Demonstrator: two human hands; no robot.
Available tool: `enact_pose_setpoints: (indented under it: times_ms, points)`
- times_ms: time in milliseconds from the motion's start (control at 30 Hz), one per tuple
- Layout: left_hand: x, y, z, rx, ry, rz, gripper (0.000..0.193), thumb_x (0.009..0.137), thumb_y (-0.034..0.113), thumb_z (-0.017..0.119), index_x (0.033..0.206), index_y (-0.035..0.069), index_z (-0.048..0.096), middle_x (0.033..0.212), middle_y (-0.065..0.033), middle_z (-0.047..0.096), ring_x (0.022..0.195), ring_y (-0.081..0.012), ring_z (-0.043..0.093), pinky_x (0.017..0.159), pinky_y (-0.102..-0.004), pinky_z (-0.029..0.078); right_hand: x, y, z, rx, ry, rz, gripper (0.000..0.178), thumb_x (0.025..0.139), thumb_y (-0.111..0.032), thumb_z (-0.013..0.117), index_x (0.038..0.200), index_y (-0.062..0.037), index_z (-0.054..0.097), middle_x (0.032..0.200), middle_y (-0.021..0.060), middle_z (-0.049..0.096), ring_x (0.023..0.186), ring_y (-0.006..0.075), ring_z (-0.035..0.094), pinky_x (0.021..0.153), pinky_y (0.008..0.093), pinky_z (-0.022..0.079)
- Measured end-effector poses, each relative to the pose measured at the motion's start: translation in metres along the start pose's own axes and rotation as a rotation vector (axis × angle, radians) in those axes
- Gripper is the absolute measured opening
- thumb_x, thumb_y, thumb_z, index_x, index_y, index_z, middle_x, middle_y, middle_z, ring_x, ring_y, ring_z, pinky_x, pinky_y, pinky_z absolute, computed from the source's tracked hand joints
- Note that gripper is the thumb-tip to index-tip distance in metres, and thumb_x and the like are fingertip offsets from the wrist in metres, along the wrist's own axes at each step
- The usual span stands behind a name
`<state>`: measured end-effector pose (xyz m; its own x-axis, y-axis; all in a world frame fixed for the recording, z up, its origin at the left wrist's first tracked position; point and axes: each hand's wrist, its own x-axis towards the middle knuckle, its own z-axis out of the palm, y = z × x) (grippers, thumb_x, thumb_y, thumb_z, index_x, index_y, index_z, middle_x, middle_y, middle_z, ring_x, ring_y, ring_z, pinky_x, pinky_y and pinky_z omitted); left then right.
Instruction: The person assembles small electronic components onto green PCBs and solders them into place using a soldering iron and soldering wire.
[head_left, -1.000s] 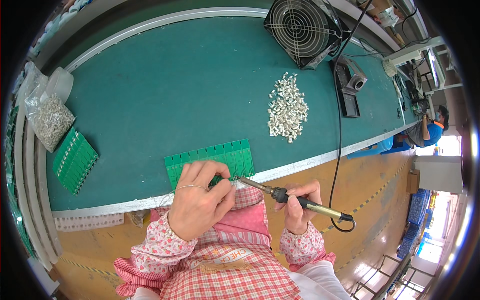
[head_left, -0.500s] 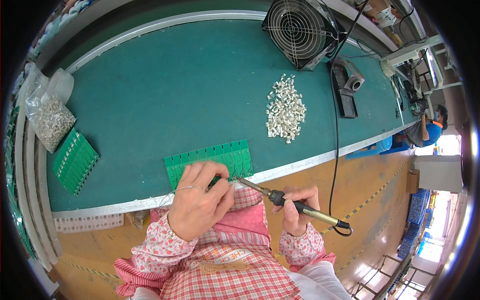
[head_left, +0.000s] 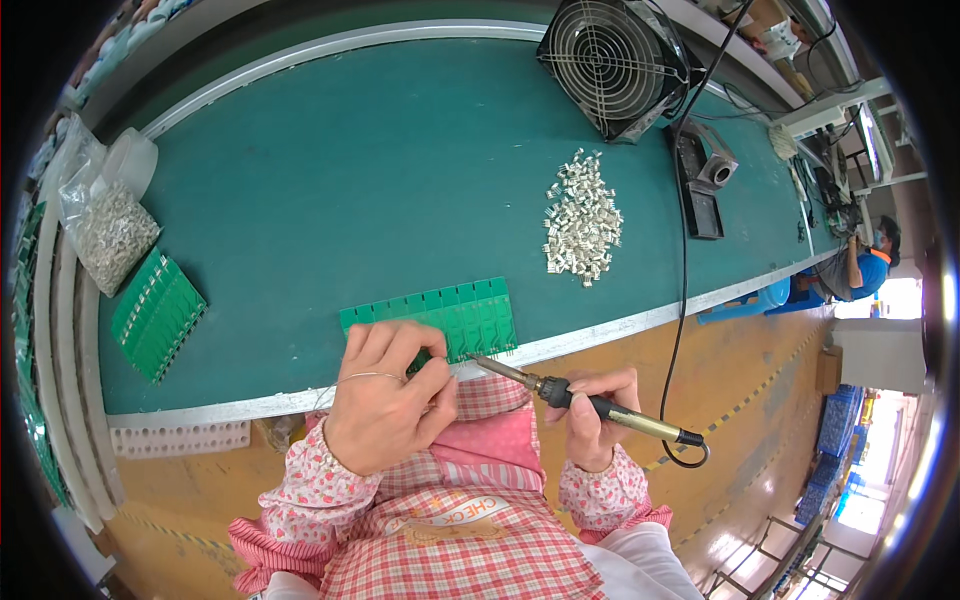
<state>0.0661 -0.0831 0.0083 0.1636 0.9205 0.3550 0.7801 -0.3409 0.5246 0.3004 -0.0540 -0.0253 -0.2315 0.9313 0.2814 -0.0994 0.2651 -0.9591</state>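
A green circuit board panel (head_left: pixel 485 308), split into several narrow strips, lies at the bench's front edge. My right hand (head_left: pixel 600 405) is closed around a soldering iron (head_left: pixel 640 425), whose metal tip touches or hovers just over pins on the panel's near edge. Over the panel's near left part, my left hand (head_left: pixel 385 410) is closed in a pinch, its fingertips partly hidden. A thin silvery solder wire (head_left: pixel 365 376) runs across the back of this hand and appears to pass into the fingers.
White connectors (head_left: pixel 583 225) lie heaped beyond the panel. An iron stand (head_left: pixel 708 175) and a fan (head_left: pixel 610 65) are at the back right. At left are another green panel (head_left: pixel 158 312) and a plastic bag of small parts (head_left: pixel 115 238). The iron's cable (head_left: pixel 684 290) crosses the front edge. Another person sits far right.
My left hand has drawn slightly left, away from the iron's tip. The iron stays at the panel's near edge. The bench has shifted a little to the right in view.
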Motion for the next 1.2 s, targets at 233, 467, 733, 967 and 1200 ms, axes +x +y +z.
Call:
enact_pose_setpoints:
  times_ms: [233, 467, 733, 967, 1200]
  points:
    - [0.003, 0.001, 0.002, 0.037, -0.019, -0.015, 0.012, 0.072, 0.008, 0.069, 0.075, 0.009, 0.057, 0.094, -0.0032, 0.054, 0.088, -0.0242, 0.052, 0.075, -0.0381, 0.037, -0.001, 0.002, 0.001, 0.049, 0.007, 0.068, 0.017, 0.087, -0.001, 0.059, 0.097, 0.0006, 0.046, 0.073, 0.0138, 0.064, 0.056, 0.0146, 0.064, 0.050, 0.0247, 0.052]
    - [0.002, -0.001, 0.005, 0.040, -0.008, -0.026, 0.012, 0.072, 0.008, 0.069, 0.076, 0.009, 0.058, 0.093, -0.0028, 0.054, 0.087, -0.0239, 0.052, 0.074, -0.0379, 0.037, 0.002, -0.002, 0.004, -0.108, -0.025, 0.038, 0.020, 0.092, -0.016, 0.055, 0.095, -0.0010, 0.042, 0.061, 0.0114, 0.055, 0.046, 0.0147, 0.053, 0.042, 0.0254, 0.046]
    - [0.002, 0.000, 0.006, 0.016, 0.018, -0.013, 0.015, 0.070, 0.007, 0.071, 0.074, 0.008, 0.056, 0.094, -0.0048, 0.055, 0.084, -0.0256, 0.050, 0.071, -0.0397, 0.035, -0.001, 0.003, 0.001, -0.005, -0.033, -0.030, 0.018, 0.088, -0.006, 0.063, 0.096, 0.0000, 0.048, 0.068, 0.0115, 0.062, 0.055, 0.0139, 0.063, 0.048, 0.0236, 0.050]
    - [0.000, 0.001, 0.008, 0.002, 0.035, -0.028, 0.016, 0.070, 0.005, 0.071, 0.074, 0.008, 0.055, 0.094, -0.0054, 0.055, 0.084, -0.0262, 0.050, 0.071, -0.0412, 0.036, -0.001, 0.004, 0.003, -0.050, -0.044, -0.117, 0.018, 0.088, -0.005, 0.063, 0.098, -0.0001, 0.048, 0.066, 0.0116, 0.061, 0.052, 0.0148, 0.062, 0.047, 0.0248, 0.049]
    - [-0.007, 0.015, -0.006, 0.027, 0.013, 0.048, 0.015, 0.072, 0.013, 0.070, 0.077, 0.008, 0.057, 0.094, -0.0044, 0.056, 0.091, -0.0246, 0.056, 0.076, -0.0392, 0.039, 0.015, -0.007, 0.002, -0.292, -0.095, -0.380, 0.029, 0.077, -0.009, 0.076, 0.103, -0.0051, 0.064, 0.077, 0.0090, 0.059, 0.059, 0.0181, 0.059, 0.050, 0.0291, 0.047]
